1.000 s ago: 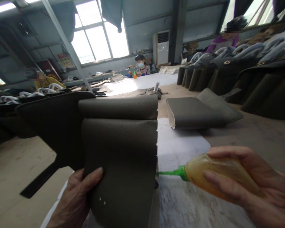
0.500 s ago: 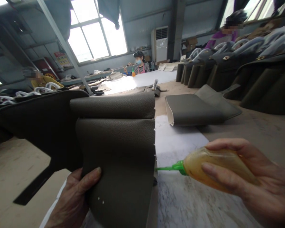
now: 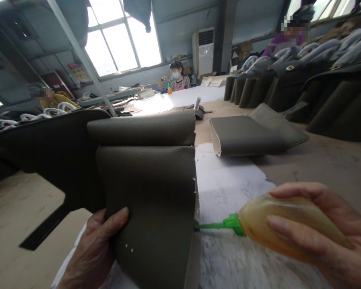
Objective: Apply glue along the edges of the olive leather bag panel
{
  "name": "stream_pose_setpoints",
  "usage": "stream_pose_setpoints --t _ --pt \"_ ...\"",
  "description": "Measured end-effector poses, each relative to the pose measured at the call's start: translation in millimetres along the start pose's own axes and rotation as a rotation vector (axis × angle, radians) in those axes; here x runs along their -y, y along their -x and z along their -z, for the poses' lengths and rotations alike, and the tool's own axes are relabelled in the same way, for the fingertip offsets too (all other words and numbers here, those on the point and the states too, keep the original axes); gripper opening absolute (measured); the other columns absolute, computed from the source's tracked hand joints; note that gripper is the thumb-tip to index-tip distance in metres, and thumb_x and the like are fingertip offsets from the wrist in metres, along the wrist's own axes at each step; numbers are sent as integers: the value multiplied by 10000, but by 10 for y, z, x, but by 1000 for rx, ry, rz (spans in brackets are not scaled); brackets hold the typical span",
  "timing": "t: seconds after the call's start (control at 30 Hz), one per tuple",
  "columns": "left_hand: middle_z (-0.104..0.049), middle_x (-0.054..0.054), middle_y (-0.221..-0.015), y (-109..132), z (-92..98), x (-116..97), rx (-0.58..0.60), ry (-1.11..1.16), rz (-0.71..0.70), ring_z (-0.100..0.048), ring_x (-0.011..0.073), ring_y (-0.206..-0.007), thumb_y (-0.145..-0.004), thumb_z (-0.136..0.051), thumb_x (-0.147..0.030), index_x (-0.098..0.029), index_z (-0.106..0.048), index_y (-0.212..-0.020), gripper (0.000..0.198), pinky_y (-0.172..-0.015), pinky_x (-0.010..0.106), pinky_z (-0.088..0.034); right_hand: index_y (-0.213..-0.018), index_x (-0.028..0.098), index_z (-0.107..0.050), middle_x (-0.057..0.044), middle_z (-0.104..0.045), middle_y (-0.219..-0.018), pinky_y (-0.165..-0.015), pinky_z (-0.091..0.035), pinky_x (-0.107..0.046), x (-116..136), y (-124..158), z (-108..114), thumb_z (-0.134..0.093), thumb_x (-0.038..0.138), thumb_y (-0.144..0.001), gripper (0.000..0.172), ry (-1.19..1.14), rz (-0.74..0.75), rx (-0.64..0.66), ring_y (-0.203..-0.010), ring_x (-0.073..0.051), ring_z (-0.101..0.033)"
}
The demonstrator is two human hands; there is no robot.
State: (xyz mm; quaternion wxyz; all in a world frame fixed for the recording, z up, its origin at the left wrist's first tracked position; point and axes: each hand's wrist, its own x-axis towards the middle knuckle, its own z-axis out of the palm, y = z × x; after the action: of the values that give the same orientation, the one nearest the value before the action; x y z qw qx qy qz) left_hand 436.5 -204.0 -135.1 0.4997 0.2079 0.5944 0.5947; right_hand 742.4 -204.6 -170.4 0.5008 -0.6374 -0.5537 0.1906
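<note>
A dark olive leather panel (image 3: 150,192), folded at its far end, is gripped along its left side by my left hand (image 3: 90,249), thumb on top and fingers hidden beneath. My right hand (image 3: 325,233) is wrapped round a squeeze glue bottle (image 3: 276,220) of amber liquid. Its green nozzle (image 3: 213,226) points left, with the tip at the panel's right edge. Small white specks sit on the panel near my thumb and along that edge. White paper (image 3: 228,180), smeared with dark marks, lies under the work.
Another folded leather piece (image 3: 246,136) lies beyond the paper. Dark bags with wrapped handles (image 3: 289,72) stand in a row at the right. A dark leather bag piece with a strap (image 3: 57,160) is at the left. Several people work farther back.
My right hand and the glue bottle have moved slightly down and to the right, the nozzle tip sliding nearer along the panel's edge. My left hand keeps its hold on the panel.
</note>
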Motion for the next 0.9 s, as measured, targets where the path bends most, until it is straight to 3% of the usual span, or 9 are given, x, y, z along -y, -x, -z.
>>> stream_pose_setpoints --t 0.2,0.37,0.43,0.57,0.73,0.9 --pt "-672 76 -657 0 24 12 20 -20 -4 -627 245 -568 -413 -835 -256 -149 -702 -720 351 -487 263 -537 -831 348 -571 66 -631 -698 -389 -469 -211 64 -72 -19 -595 648 -602 378 111 166 -54 -512 -171 -596" --pt "-667 77 -638 1 -7 10 -10 -19 -26 -623 246 -561 -380 -841 -277 -131 -697 -690 372 -504 274 -542 -839 338 -572 62 -635 -725 -386 -465 -194 58 -72 -35 -601 636 -610 377 97 184 -48 -536 -165 -604" --pt "-667 79 -636 3 -28 4 -14 -17 -22 -622 239 -556 -369 -845 -276 -128 -699 -691 383 -488 253 -534 -842 345 -568 65 -631 -729 -413 -471 -203 93 -58 -43 -610 636 -593 385 105 150 -46 -543 -163 -601" --pt "-673 82 -653 -10 -20 8 26 -19 -17 -634 257 -600 -415 -833 -257 -133 -702 -707 343 -501 256 -539 -844 360 -553 73 -619 -814 -538 -485 -228 183 -8 -54 -600 683 -551 438 46 -84 -41 -643 -160 -602" --pt "-683 80 -701 -40 31 31 23 -19 -29 -640 250 -622 -435 -829 -249 -146 -707 -766 368 -504 246 -540 -822 361 -565 69 -628 -819 -453 -485 -233 146 59 -20 -613 644 -568 383 63 96 -24 -603 -176 -603" --pt "-679 73 -670 -18 14 22 22 -7 -27 -625 214 -554 -422 -831 -261 -145 -705 -720 344 -484 225 -529 -824 365 -539 79 -602 -889 -572 -489 -280 205 104 3 -591 689 -531 439 42 -150 -1 -705 -190 -591"
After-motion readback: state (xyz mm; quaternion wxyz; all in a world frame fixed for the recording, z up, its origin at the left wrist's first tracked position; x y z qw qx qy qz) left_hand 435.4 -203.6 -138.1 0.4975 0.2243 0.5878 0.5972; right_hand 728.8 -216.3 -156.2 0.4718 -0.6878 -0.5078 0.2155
